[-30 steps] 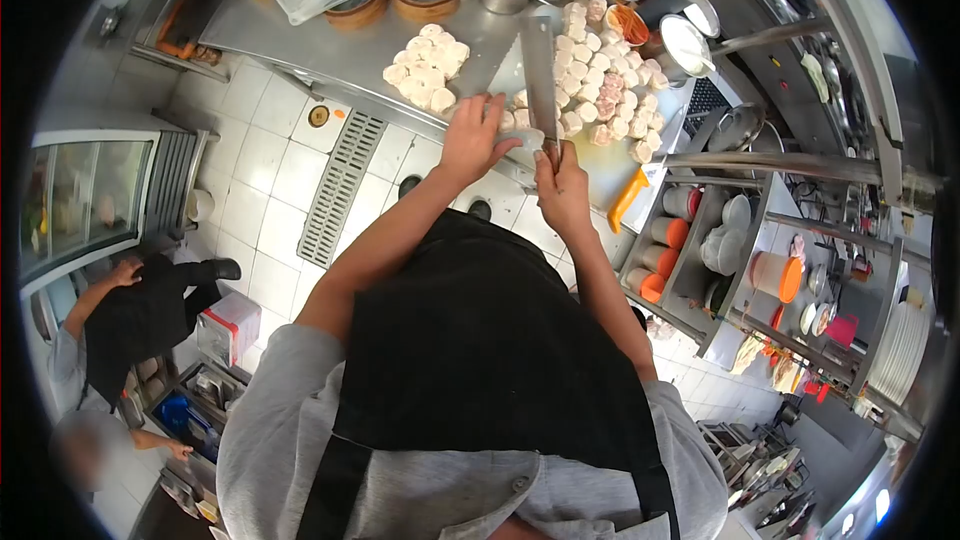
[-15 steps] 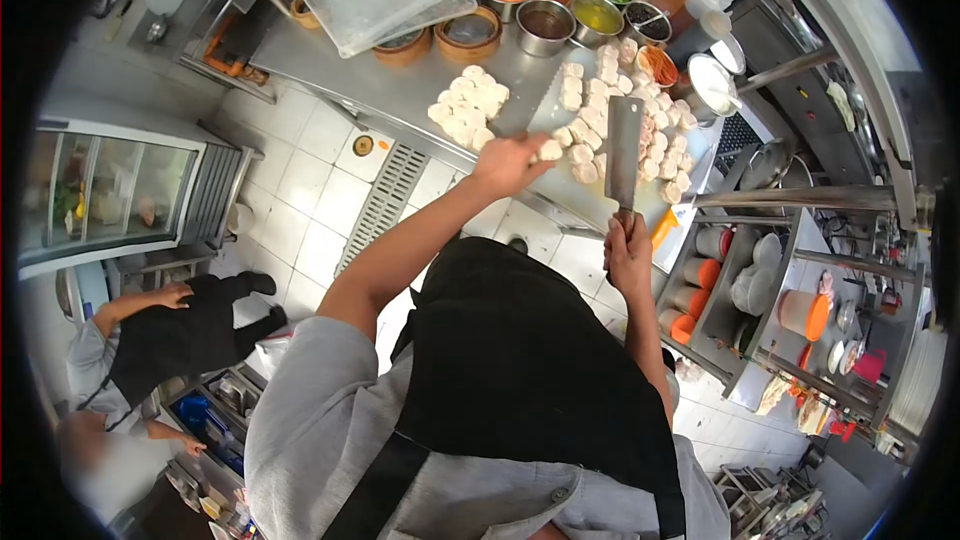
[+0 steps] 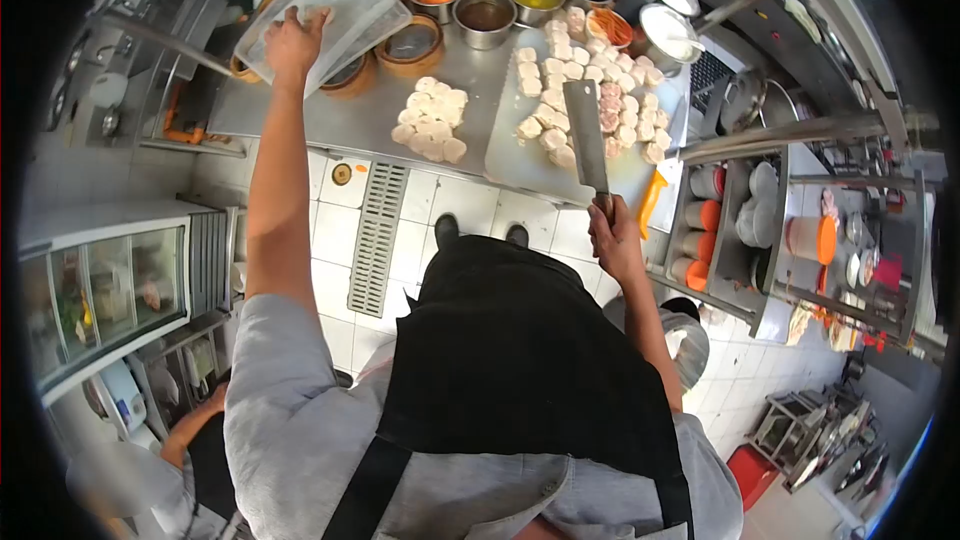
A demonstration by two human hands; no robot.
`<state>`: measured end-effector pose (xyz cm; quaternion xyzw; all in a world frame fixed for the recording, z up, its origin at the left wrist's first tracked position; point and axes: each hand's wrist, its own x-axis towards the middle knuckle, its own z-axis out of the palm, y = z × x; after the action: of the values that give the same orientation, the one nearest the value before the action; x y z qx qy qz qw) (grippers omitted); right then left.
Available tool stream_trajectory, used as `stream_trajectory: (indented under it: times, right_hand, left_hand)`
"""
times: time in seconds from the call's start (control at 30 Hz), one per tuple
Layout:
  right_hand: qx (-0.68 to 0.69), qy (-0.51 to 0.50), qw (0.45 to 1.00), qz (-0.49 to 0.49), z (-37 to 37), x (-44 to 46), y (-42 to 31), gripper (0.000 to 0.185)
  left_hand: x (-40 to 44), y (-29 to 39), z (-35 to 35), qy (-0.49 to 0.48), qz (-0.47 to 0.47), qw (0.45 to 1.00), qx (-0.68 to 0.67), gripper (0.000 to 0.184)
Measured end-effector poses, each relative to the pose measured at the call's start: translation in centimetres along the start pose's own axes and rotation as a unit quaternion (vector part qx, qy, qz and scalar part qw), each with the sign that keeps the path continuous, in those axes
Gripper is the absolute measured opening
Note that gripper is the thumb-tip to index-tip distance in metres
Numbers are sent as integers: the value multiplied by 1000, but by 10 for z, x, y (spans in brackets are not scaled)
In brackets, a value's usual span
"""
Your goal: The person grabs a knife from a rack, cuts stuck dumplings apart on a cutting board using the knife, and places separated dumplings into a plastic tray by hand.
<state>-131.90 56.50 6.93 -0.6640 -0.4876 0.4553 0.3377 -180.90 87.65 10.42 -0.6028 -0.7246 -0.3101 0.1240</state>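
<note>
My left hand (image 3: 291, 45) reaches over the clear plastic tray (image 3: 350, 5) at the upper left, its fingers apart. Whether it touches the small pale piece seen there earlier cannot be made out. In my right hand (image 3: 618, 240) is the handle of a cleaver (image 3: 586, 135), its broad blade pointing away over the cutting board (image 3: 510, 145). Many pale round dough pieces (image 3: 555, 98) cover the board, with some pinkish ones among them. Another cluster of pale pieces (image 3: 432, 120) lies on the steel table (image 3: 340, 128), left of the board.
Metal bowls (image 3: 485, 15) of sauces and toppings line the back, beside wooden steamers (image 3: 410, 45). A yellow-handled tool (image 3: 652, 202) lies at the board's right edge. Shelved containers (image 3: 702, 215) stand to the right. Another person's arm (image 3: 195, 425) shows at lower left.
My left hand has moved from the board's left edge up and left to the plastic tray. The cleaver stays in my right hand, tilted more to the left. The view has shifted.
</note>
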Motion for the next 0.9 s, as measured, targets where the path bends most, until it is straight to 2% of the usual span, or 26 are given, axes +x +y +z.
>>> stream_trajectory:
  times: [0.03,0.07,0.1,0.13,0.17,0.2,0.27,0.3,0.37,0.43,0.53,0.6,0.63,0.8,0.9]
  right_hand:
    - [-1,2,1000,0,1,-2,-5,19]
    - [-10,8,1000,5,2,-4,-9,19]
    - [-9,11,1000,10,5,-3,-10,19]
    - [8,19,1000,16,7,-3,-9,19]
    - [25,28,999,22,8,-4,-8,19]
    - [33,32,998,30,8,-4,-9,19]
    - [31,41,998,31,7,-3,-9,19]
    - [29,45,998,29,5,-5,-10,19]
    - [19,45,998,35,1,-8,-10,19]
    - [0,54,998,19,-1,-11,-6,19]
    - [-37,52,998,12,-3,-15,2,20]
    - [-69,45,997,3,0,-17,5,22]
    - [-68,43,997,-1,3,-15,2,22]
    - [-118,30,988,-91,35,-2,-16,27]
    - [-116,11,983,-144,55,16,-20,27]
  left_hand:
    - [-8,16,-2,43,78,994,66,60]
    - [-21,33,5,5,113,994,-13,50]
    - [-57,78,-9,-35,83,979,-183,42]
    - [-85,107,-12,-250,41,930,-265,39]
    - [-127,125,15,-247,111,888,-372,38]
    - [-158,172,-22,-331,121,873,-338,50]
    - [-202,200,9,-332,253,852,-316,63]
    - [-212,210,16,-336,254,848,-321,63]
    - [-223,226,25,-346,320,838,-275,72]
    - [-224,230,31,-330,334,846,-251,67]
    - [-222,230,34,-371,291,838,-276,66]
    - [-225,226,30,-385,213,854,-276,63]
    - [-230,224,30,-383,212,857,-274,63]
    - [-274,216,5,-300,69,907,-288,70]
    - [-289,217,-7,-296,19,901,-316,75]
